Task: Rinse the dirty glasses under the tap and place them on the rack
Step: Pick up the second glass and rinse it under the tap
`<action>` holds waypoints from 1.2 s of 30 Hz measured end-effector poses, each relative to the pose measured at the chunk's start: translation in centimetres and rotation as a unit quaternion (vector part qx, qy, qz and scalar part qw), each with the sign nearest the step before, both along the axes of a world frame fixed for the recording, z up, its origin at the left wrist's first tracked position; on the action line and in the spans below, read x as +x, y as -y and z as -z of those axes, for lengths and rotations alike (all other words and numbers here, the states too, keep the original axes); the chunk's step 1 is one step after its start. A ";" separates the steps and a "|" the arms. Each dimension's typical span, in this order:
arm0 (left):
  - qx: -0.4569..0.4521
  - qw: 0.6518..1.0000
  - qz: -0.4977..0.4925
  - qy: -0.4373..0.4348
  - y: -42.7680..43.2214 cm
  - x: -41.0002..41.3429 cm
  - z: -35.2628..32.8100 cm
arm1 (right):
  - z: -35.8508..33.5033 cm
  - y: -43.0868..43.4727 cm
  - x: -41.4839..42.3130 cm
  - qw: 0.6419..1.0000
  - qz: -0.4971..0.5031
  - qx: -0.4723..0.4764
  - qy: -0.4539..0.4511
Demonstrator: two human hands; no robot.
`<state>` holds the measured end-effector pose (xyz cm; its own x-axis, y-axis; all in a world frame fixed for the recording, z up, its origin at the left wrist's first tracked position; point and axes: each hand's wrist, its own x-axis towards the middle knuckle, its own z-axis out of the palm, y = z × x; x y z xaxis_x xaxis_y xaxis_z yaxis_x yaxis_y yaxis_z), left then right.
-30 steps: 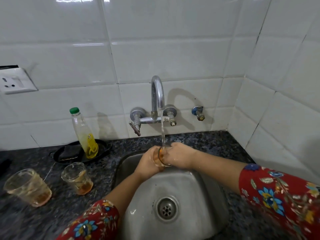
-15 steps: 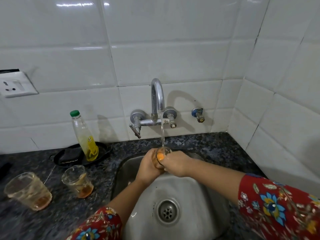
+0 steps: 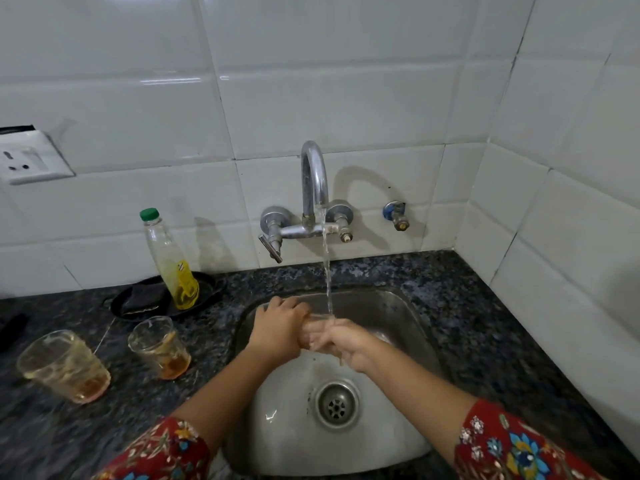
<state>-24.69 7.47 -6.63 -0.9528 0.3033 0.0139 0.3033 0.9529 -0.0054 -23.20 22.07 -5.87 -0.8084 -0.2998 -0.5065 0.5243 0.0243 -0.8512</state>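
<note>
You have one glass (image 3: 309, 329) held between both hands over the sink (image 3: 398, 313), lying on its side beneath the single stream of water (image 3: 327, 271) that falls from the tap (image 3: 314, 181); your left hand (image 3: 277, 329) wraps it from the left, its fingers (image 3: 294, 305) curled over the top; your right hand (image 3: 346, 346) closes on it from the right, its fingers bent round the end, and whether any of them reach inside is hidden, since the two hands cover most of the glass; the water lands just where they meet. Two more glasses stand upright on the worktop (image 3: 467, 323) left of the sink, each with amber dregs at the bottom, which makes three in all; the second glass (image 3: 159, 348) is just beside the sink's left rim; the third glass (image 3: 65, 367) stands further left, nearer the worktop's front edge, apart from the second. One bottle (image 3: 171, 258) with a green cap and yellow liquid stands in one black dish (image 3: 207, 289) at the worktop's back edge, against the tiled wall, behind the two glasses. The sink has one drain (image 3: 337, 405) in its floor, nearer you than your hands; on the wall there is one blue-collared valve (image 3: 396, 216) to the right of the tap and one socket (image 3: 31, 157) towards the left; your two sleeves (image 3: 519, 448) are red with flowers.
</note>
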 end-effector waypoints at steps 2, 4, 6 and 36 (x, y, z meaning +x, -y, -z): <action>-0.096 0.995 0.003 -0.017 0.6 0.2 -0.2 | 0.5 -0.3 0.5 0.996 0.022 -0.047 0.075; -0.154 0.987 0.010 -0.045 1.2 0.3 -0.3 | 1.3 -1.2 0.8 0.991 0.028 -0.065 0.115; -0.184 0.980 0.025 -0.068 1.7 0.3 -0.3 | 2.0 -2.0 0.8 0.986 0.065 -0.088 0.129; 0.443 0.894 0.022 0.068 -2.3 -3.3 3.2 | -0.7 -2.5 -5.2 0.661 -0.402 0.498 -0.392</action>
